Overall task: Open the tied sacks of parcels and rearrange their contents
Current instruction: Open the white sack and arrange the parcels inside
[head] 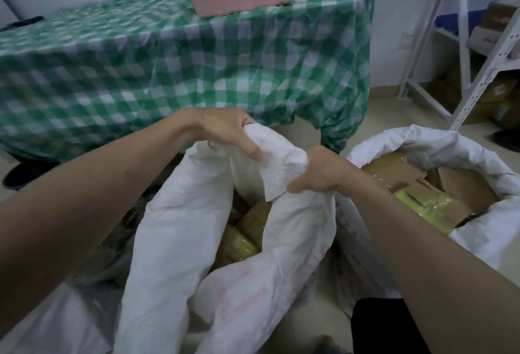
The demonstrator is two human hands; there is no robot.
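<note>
Above the parcels [247,229], both hands' fingers [250,151] (curled) grip the sack [180,227].

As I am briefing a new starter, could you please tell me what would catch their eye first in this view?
First, the two hands at centre: the left hand and right hand each grip the bunched top of a white sack, with taped cardboard parcels showing through the gap below. To the right stands a second sack, open and full of boxes. Behind, a green checked tablecloth covers a table.
</note>
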